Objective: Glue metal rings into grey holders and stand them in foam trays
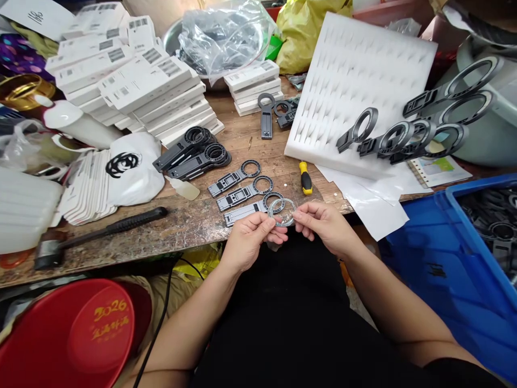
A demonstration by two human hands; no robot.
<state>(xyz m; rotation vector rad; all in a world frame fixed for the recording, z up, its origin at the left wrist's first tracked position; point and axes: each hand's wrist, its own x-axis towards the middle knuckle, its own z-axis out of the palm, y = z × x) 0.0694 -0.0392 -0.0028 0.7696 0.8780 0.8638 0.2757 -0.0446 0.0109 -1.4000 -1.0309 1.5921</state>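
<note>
Watching left hand point(252, 234) and right hand point(323, 223) pinch 1 clear ring point(283, 223) between fingertips; I count 3 gray brackets point(235, 198) just beyond (screwdriver point(306, 179) near right hand).

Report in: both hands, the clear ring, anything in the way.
Left hand and right hand pinching clear ring at opposite sides. Ring near front of bench. Gray bracket lies close behind; nothing visibly blocking the hands.
</note>
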